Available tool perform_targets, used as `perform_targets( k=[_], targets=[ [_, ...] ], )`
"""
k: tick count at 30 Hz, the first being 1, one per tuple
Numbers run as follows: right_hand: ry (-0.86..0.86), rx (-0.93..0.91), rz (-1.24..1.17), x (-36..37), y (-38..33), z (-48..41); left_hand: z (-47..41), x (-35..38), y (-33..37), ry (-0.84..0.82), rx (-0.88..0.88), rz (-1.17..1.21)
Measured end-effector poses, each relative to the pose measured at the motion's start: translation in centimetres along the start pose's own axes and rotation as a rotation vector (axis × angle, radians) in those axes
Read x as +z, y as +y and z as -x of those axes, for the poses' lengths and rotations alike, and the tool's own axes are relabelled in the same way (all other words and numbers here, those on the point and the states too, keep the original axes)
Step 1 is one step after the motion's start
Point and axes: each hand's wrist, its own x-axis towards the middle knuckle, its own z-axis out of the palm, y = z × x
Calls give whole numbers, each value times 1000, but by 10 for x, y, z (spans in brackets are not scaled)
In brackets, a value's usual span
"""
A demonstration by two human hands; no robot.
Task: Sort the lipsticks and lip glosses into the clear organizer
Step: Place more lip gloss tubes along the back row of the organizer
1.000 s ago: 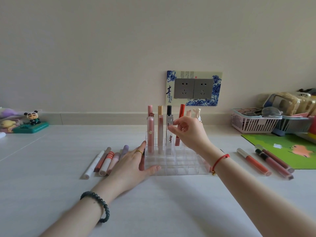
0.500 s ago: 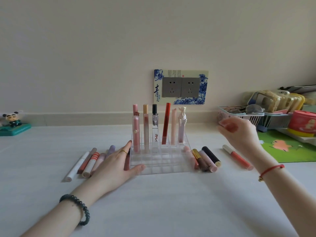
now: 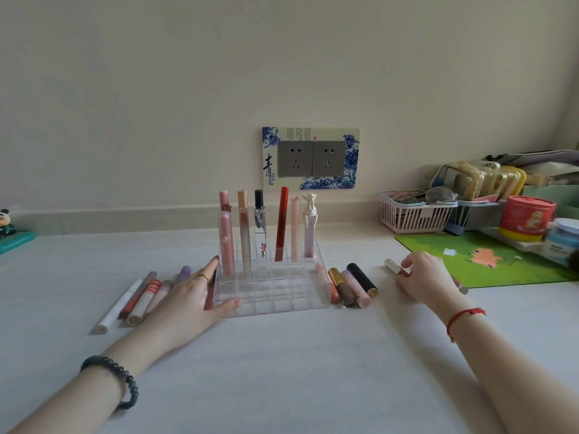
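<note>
Right of the clear acrylic organizer, the right hand pinches, fingers curled, a flat-lying silver-capped red lip gloss tube, cap toward the organizer.

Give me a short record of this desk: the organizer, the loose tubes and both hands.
organizer: clear, six tubes upright in back row
left hand: rests flat against its left side
right hand: touches a tube lying on the table, grip unclear
loose tubes left: several, lying side by side
loose tubes right: four, lying beside the organizer
</note>
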Motion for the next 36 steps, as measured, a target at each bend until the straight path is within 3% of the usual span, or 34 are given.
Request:
perform_targets(
  k=[5,10,14,19,27,36],
  targets=[
    [30,-22,-88,-3,-4,1,-2,0,0,-9,-1,3],
    [228,-214,-676,-26,-35,17,-1,-1,-1,-17,6,-3],
    [42,-347,-996,-34,-75,39,-1,-1,1,-15,-1,2],
    [-83,-435,-1018,-26,-123,48,0,0,1,-31,-13,14],
    [67,-491,-909,-5,-163,43,0,-2,2,-25,1,30],
    [106,-435,-812,19,-161,40,0,-3,1,-10,7,11]
  ],
)
